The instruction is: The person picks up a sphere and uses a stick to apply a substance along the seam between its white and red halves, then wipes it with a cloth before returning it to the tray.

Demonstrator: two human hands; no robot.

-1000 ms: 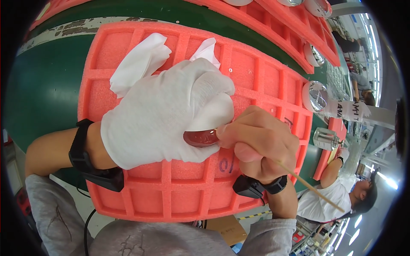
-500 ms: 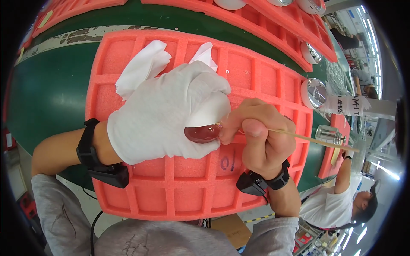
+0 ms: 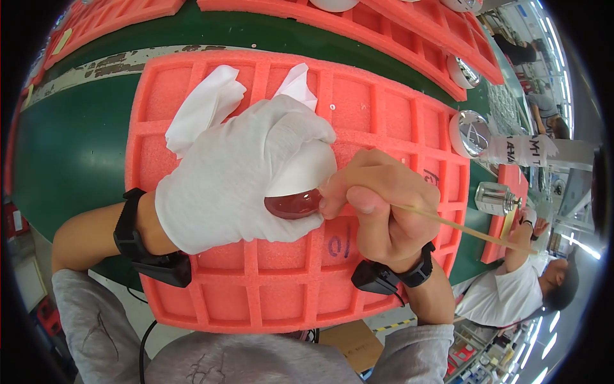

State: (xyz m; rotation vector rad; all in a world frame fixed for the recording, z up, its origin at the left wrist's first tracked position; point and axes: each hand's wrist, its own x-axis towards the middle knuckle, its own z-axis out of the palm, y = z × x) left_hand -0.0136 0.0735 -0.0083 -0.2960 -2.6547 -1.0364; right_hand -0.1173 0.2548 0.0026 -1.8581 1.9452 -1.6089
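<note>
A dark green surface (image 3: 70,153) carries an orange-red foam tray (image 3: 396,115) divided into square compartments. Above the tray's middle, the left hand (image 3: 236,179), in a white cloth glove, is clenched around a glossy dark red rounded piece (image 3: 293,205), with crumpled white tissue (image 3: 204,109) poking out behind the glove. The bare right hand (image 3: 384,211) pinches a thin wooden stick (image 3: 467,229), its near end meeting the red piece. Both wrists wear black bands. A clear glass bottle (image 3: 494,197) stands further right.
</note>
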